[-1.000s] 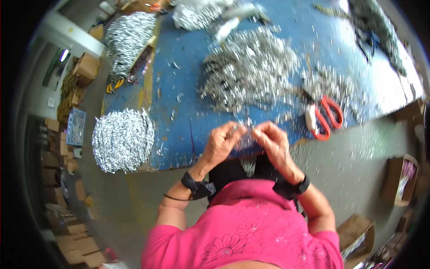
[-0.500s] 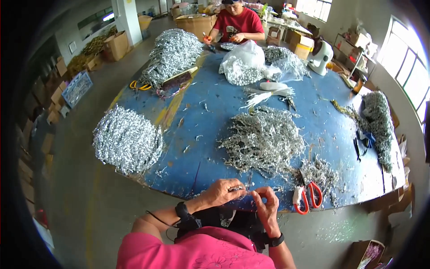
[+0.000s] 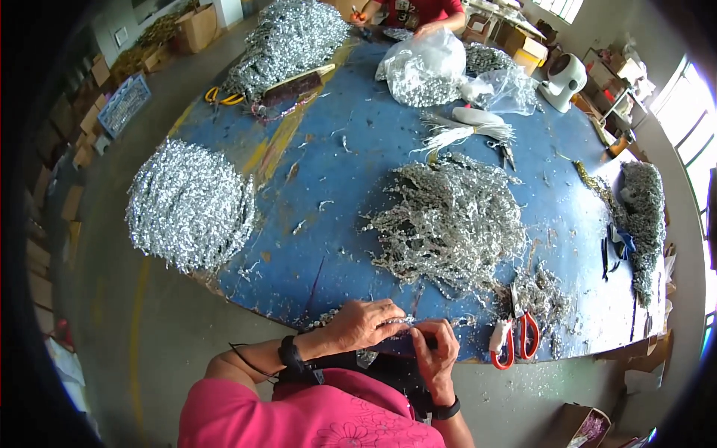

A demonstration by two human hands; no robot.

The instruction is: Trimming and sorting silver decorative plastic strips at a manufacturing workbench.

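Observation:
At the near edge of the table, my left hand (image 3: 364,325) is closed, fingers pinching a thin silver tinsel strand (image 3: 399,320). My right hand (image 3: 436,351) is beside it, thumb and forefinger pressed together at the strand's end. The fingertips hide most of that end. Just beyond my hands lies a loose tangled heap of silver tinsel strands (image 3: 455,224). To the right of my right hand, red-handled scissors (image 3: 527,334) lie with their blades pointing away, against a small pile of tinsel scraps (image 3: 544,295).
A round silver tinsel bundle (image 3: 190,205) sits at the table's left edge, with a larger heap (image 3: 291,48) behind it. White ties (image 3: 463,134), pliers (image 3: 508,155) and a plastic bag (image 3: 426,67) lie farther back. Another person (image 3: 418,11) works across the blue table (image 3: 336,201).
The view has tipped downward, so the table things appear shifted. My right fingers have curled in closer to my left fingertips, and more silver strand shows between the hands.

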